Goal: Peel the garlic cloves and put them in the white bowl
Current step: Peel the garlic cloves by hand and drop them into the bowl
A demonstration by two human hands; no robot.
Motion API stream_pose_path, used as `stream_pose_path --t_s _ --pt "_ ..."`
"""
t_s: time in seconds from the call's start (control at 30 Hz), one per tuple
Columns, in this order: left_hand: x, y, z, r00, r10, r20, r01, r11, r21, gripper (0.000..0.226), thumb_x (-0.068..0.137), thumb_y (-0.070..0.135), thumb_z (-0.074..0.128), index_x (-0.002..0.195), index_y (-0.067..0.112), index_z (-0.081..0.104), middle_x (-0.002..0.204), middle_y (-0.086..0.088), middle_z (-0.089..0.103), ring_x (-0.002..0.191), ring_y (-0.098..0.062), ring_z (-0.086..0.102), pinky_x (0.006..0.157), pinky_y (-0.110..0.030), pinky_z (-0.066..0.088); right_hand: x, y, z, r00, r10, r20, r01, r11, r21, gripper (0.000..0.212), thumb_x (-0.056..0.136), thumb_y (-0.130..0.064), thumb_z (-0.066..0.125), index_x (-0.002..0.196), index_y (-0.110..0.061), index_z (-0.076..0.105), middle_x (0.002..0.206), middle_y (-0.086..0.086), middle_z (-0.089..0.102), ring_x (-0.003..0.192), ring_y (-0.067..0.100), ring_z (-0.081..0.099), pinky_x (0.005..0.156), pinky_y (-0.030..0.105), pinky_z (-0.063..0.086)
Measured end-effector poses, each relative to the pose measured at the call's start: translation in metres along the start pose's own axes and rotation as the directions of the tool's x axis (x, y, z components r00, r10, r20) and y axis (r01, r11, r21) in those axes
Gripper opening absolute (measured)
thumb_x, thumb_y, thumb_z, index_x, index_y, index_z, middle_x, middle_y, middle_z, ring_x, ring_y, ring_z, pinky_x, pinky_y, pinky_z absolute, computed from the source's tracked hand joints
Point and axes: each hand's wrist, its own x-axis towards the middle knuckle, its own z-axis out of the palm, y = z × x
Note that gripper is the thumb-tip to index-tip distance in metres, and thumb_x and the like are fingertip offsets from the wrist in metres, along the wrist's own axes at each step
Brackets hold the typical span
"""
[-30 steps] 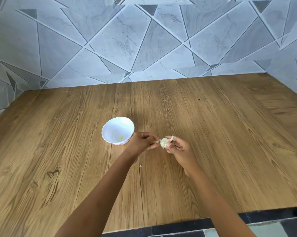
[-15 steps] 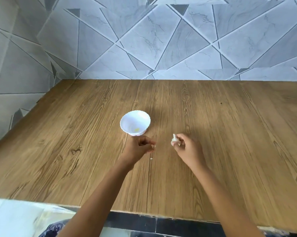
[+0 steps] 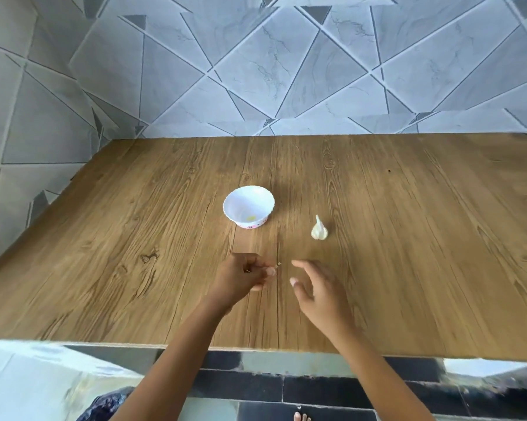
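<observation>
Over the near part of the wooden table (image 3: 104, 268) the left hand (image 3: 244, 276) is seen with fingers curled and thumb pressed to a fingertip; whether a clove is pinched there cannot be told. Beside it the right hand (image 3: 320, 294) is held open, fingers spread, nothing in it. Farther on, the garlic bulb (image 3: 319, 231) is seen resting on the table, apart from both hands, with the white bowl (image 3: 265, 205) set near its left, a yellowish bit inside

Open tabletop (image 3: 408, 238), two obstacles
We see only the white bowl (image 3: 229, 199) and, near it, the garlic bulb (image 3: 319, 231) ahead; a gap parts them, bare wood either side.
</observation>
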Motion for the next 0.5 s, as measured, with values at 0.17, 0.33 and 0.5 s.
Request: stream_pose_path --t_s 0.17,0.33,0.5 --pt "-0.002 -0.004 -0.011 0.995 -0.017 0.1 -0.001 0.984 0.178 0.008 0.082 0.01 0.072 0.086 0.002 0.072 0.075 -0.011 0.071 0.066 -0.013 0.067 0.066 -0.021 0.055 -0.013 -0.005 0.009 0.992 0.043 0.119 -0.014 0.971 -0.237 0.058 0.092 -0.048 0.034 0.13 -0.009 0.053 0.135 0.009 0.053 0.13 0.027 0.044 0.108 0.044 0.035" --pt "0.011 0.004 -0.009 0.981 -0.095 0.167 0.029 0.934 0.357 0.004 0.079 0.004 0.073 0.077 0.004 0.07 0.078 -0.011 0.071 0.063 -0.013 0.068 0.06 -0.015 0.054 -0.021 -0.003 0.014 0.986 0.057 0.159 0.017 0.904 -0.427 0.079 0.093 -0.059 -0.003 0.143 -0.011 0.035 0.152 0.006 0.029 0.14 0.018 0.012 0.114 0.038 0.006" --pt "0.02 0.012 -0.007 0.96 -0.213 0.182 0.114 0.889 0.443 0.01 0.08 0.003 0.072 0.074 0.007 0.066 0.074 -0.002 0.067 0.064 -0.009 0.066 0.057 -0.012 0.053 -0.021 -0.003 0.017 0.984 0.093 0.15 -0.016 0.892 -0.451 0.07 0.096 -0.054 0.006 0.141 -0.012 0.04 0.149 0.007 0.036 0.14 0.019 0.019 0.113 0.04 0.014"
